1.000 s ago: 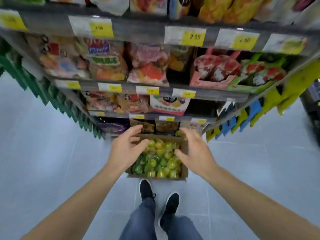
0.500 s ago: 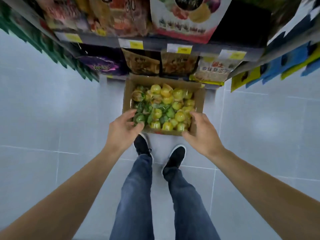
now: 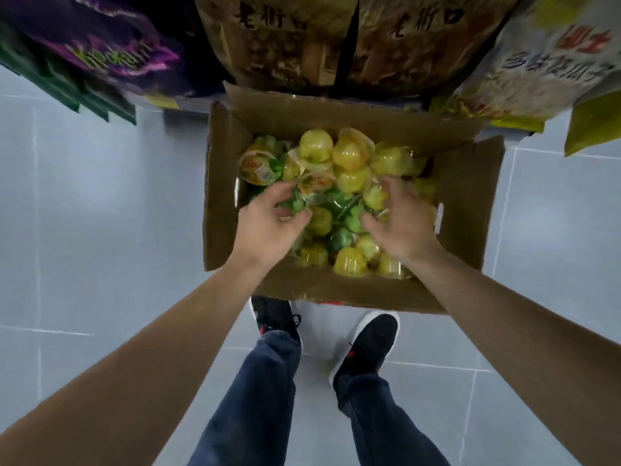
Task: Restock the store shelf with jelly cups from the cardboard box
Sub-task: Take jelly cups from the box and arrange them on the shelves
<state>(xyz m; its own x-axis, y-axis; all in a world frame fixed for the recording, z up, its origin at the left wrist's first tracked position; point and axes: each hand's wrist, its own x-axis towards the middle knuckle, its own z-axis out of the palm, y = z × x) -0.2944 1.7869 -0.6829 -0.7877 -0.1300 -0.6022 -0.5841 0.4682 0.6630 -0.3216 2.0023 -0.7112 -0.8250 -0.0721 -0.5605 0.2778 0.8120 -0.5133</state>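
You're at the very start: the cardboard box (image 3: 463, 183) at 12 o'clock from your feet is heaped with jelly cups (image 3: 349, 156), your left hand (image 3: 268, 220) and right hand (image 3: 400, 223) curl into them, firm grasp unclear, none shelved.

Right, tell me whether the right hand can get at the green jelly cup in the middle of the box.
Probably yes. The right hand is already inside the open cardboard box, with the green jelly cup just beside its thumb, uncovered on top of the pile.
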